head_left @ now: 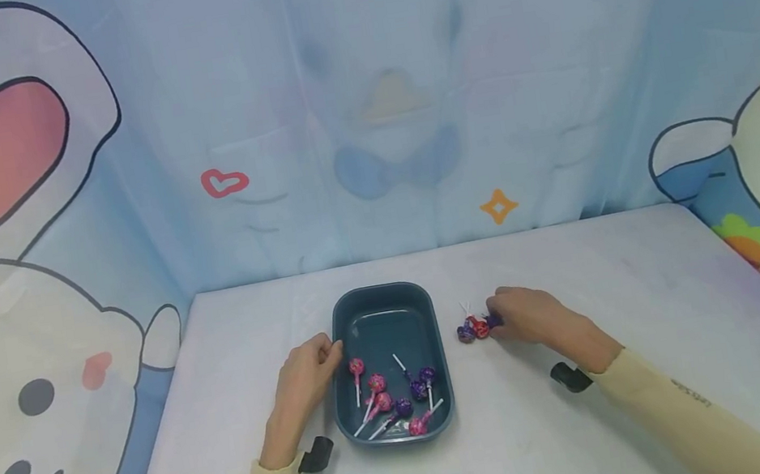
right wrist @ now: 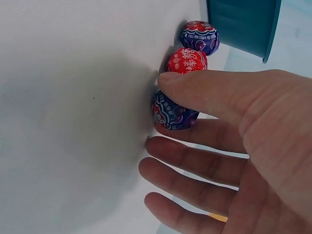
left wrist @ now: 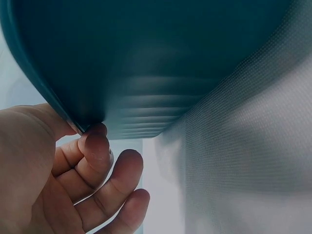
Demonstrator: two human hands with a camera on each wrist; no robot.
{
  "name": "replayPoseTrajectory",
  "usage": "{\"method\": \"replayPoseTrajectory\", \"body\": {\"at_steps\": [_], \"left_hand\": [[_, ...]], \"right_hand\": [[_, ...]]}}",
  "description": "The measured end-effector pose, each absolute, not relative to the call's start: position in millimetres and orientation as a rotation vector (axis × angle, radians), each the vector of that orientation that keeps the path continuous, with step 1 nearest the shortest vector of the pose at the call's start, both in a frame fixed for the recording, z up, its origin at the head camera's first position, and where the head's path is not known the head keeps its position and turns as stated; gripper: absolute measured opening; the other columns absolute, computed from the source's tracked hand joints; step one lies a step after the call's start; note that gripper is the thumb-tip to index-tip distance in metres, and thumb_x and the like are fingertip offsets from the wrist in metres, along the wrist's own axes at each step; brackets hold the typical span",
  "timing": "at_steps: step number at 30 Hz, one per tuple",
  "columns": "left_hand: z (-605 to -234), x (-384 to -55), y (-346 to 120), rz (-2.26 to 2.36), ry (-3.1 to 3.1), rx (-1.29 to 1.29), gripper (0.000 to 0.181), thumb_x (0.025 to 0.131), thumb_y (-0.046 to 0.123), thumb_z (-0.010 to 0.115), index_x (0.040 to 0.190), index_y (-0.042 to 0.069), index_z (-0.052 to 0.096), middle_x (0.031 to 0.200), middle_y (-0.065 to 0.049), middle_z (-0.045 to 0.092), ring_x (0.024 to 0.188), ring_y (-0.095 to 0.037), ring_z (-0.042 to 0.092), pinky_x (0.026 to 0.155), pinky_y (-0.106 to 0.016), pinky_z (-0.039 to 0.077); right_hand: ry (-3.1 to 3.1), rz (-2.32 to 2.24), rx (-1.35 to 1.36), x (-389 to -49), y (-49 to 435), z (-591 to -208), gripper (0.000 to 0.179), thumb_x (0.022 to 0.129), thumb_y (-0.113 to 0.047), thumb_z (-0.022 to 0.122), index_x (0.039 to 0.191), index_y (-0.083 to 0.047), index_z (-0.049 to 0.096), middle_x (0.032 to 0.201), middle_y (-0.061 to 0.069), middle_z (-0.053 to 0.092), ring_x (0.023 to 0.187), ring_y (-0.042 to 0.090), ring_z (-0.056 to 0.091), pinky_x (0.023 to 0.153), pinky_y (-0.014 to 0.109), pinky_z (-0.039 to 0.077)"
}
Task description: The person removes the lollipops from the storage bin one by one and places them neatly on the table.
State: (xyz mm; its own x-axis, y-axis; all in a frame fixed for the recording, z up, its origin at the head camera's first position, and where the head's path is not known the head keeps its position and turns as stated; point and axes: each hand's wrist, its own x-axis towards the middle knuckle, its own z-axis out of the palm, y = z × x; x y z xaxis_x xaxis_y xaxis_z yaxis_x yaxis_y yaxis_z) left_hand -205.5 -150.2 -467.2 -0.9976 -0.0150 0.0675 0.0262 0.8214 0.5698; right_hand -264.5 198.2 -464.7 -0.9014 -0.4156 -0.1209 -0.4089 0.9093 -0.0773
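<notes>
Your left hand (head_left: 305, 375) pinches the tray (head_left: 387, 330) by its left rim. Your right hand (head_left: 528, 317) pinches a purple lollipop (right wrist: 170, 114), a red lollipop (right wrist: 184, 59) just beside it, trayward. White surface (head_left: 638, 288) stretches right of that hand; beyond both hands, its back edge meets a blue backdrop (head_left: 380, 40). The glossy, round-cornered tray holds pink lollipops (head_left: 376, 383) and purple ones (head_left: 404, 407).

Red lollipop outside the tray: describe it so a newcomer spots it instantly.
Find the dark teal tray on the white table. Just right of it, at the right hand, is a short row of three lollipops. The red lollipop is the middle one, its neighbours both mostly purple.
</notes>
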Motion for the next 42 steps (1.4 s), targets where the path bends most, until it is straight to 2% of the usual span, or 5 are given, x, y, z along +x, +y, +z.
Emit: {"method": "replayPoseTrajectory", "body": {"at_steps": [8, 13, 22, 29, 42], "left_hand": [[-466, -205, -149, -0.925, -2.932, -0.006, 0.027, 0.09, 0.035, 0.052, 0.072, 0.016, 0.052, 0.057, 0.003, 0.046, 0.054, -0.011, 0.044, 0.05, -0.026, 0.034], [-466, -204, -149, -0.932, -2.937, -0.001, 0.026, 0.09, 0.035, 0.053, 0.072, 0.016, 0.052, 0.058, 0.003, 0.046, 0.054, -0.011, 0.044, 0.05, -0.026, 0.034], [-466, -205, -150, -0.939, -2.929, -0.008, 0.026, 0.09, 0.035, 0.052, 0.072, 0.016, 0.052, 0.057, 0.003, 0.045, 0.054, -0.011, 0.044, 0.05, -0.026, 0.034], [-465, -205, -149, -0.944, -2.933, -0.003, 0.027, 0.09, 0.035, 0.052, 0.072, 0.016, 0.052, 0.057, 0.003, 0.046, 0.053, -0.011, 0.044, 0.05, -0.026, 0.034], [-466, -205, -149, -0.928, -2.935, -0.001, 0.026, 0.09, 0.036, 0.052, 0.072, 0.016, 0.051, 0.056, 0.003, 0.045, 0.053, -0.011, 0.043, 0.049, -0.026, 0.033]], "right_hand": [[2.931, -0.08, -0.61, -264, 198, -464, 0.027, 0.076, -0.03, 0.073, 0.09, -0.008, 0.063, 0.074, -0.002, 0.051, 0.065, 0.013, 0.045, 0.058, 0.027, 0.039], [2.905, -0.108, -0.61, -264, 199, -463, 0.034, 0.076, -0.031, 0.073, 0.098, -0.006, 0.062, 0.076, -0.001, 0.052, 0.066, 0.013, 0.046, 0.06, 0.027, 0.041], [2.898, -0.117, -0.58, -262, 199, -452, 0.055, 0.075, -0.033, 0.073, 0.118, -0.003, 0.055, 0.102, 0.009, 0.06, 0.086, 0.019, 0.057, 0.078, 0.039, 0.049], [2.926, -0.124, -0.606, -258, 196, -443, 0.057, 0.075, -0.034, 0.073, 0.12, -0.003, 0.054, 0.109, 0.012, 0.06, 0.093, 0.023, 0.058, 0.081, 0.041, 0.049], [2.972, -0.132, -0.676, -256, 188, -428, 0.059, 0.075, -0.037, 0.072, 0.12, -0.004, 0.054, 0.11, 0.013, 0.06, 0.094, 0.024, 0.059, 0.081, 0.042, 0.049]]}}
